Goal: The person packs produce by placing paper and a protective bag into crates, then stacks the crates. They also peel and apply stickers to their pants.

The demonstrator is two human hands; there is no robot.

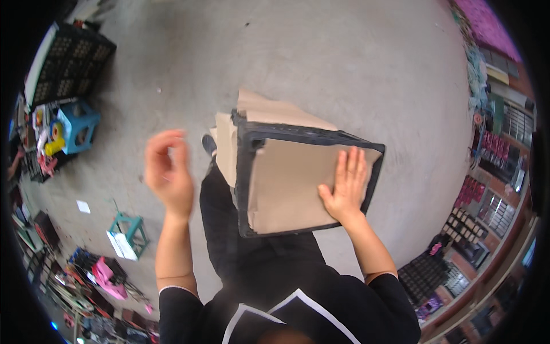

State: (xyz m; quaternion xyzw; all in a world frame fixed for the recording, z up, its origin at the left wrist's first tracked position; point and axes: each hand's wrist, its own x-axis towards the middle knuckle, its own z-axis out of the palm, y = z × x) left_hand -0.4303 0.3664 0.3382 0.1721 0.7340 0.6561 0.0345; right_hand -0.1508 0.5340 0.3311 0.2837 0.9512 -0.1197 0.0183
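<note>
A black plastic crate (243,180) stands in front of me, with brown paper (292,185) covering its top inside the rim. More brown paper (275,107) sticks out past its far side and its left side. My right hand (347,185) lies flat on the paper near the crate's right edge, fingers spread. To the left of the crate my left hand (169,165) is raised over the floor, fingers curled and a little blurred, with nothing seen in it. What lies under the paper is hidden.
At the left are a blue plastic stool (79,127), stacked black crates (71,64) and a green stool (131,232) with a white sheet on it. Black crates (423,275) stand at the lower right, near shelving. My shoe (209,144) shows beside the crate.
</note>
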